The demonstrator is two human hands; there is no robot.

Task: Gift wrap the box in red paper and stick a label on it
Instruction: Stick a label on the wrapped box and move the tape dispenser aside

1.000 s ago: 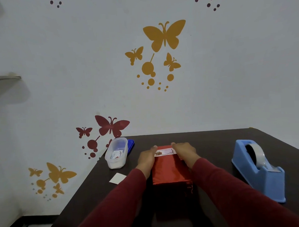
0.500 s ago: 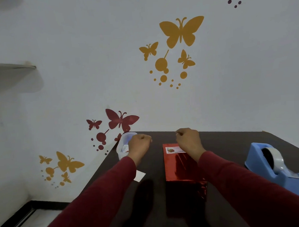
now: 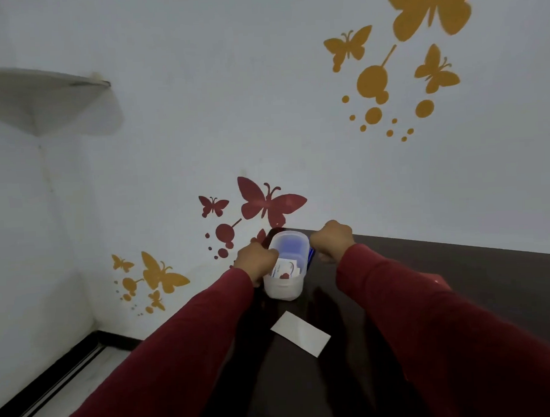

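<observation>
Where knuckles block view, left hand [image 3: 256, 262], right hand [image 3: 331, 239], container [image 3: 284, 279].

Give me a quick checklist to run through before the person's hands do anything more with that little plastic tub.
1. Plastic tub upright on the table: ok.
2. Tub open, stickers inside in view: ok.
3. Left hand at the tub's side: ok; firm grip: cannot tell.
4. Right hand beside the tub; holding anything: cannot tell.
5. White backing slip lying apart from the tub: ok.
6. Wrapped box in view: not ok.
</observation>
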